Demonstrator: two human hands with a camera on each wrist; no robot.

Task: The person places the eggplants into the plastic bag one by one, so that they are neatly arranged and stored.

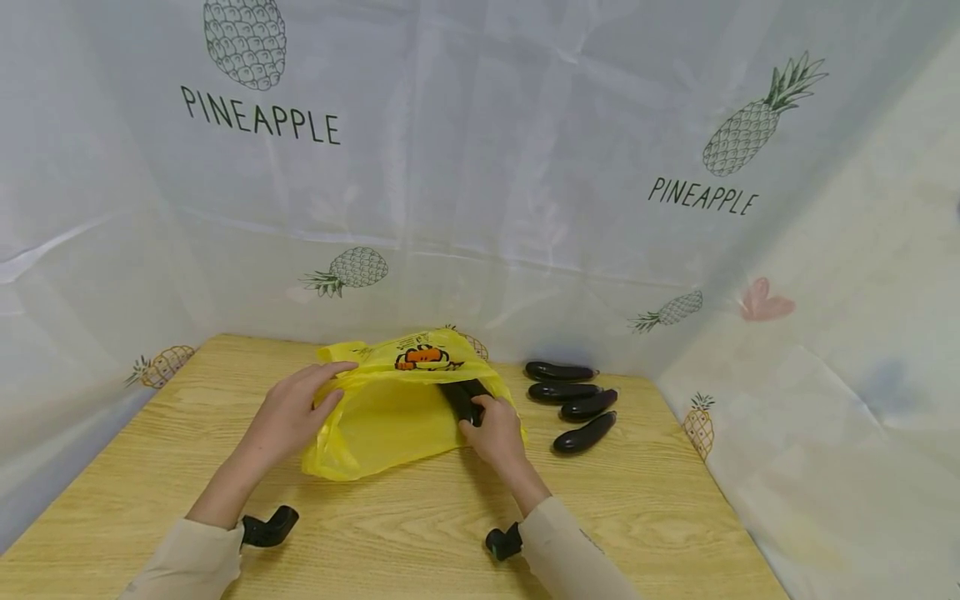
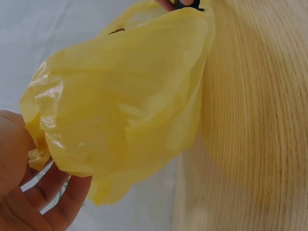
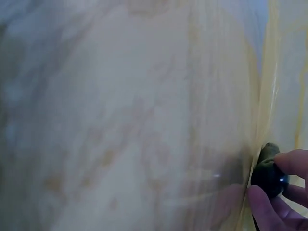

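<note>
A yellow plastic bag [image 1: 390,425] with an orange cartoon print lies on the table, its mouth gaping toward me. My left hand [image 1: 296,412] holds the left edge of the mouth. In the left wrist view, the bag's crumpled rim [image 2: 38,144] passes between the thumb and fingers of that hand. At the right side of the opening, my right hand [image 1: 495,433] grips a dark, glossy eggplant [image 3: 269,178] by one end. A dark eggplant shape [image 1: 456,402] shows beside it within the mouth; the bag's upper side hides the far ends.
Several more eggplants [image 1: 585,433] lie to the right of the bag on the wooden table [image 1: 390,533]. A pineapple-print sheet [image 1: 487,208] hangs behind the table and along its sides. Black wrist-worn pieces [image 1: 272,527] project from both sleeves.
</note>
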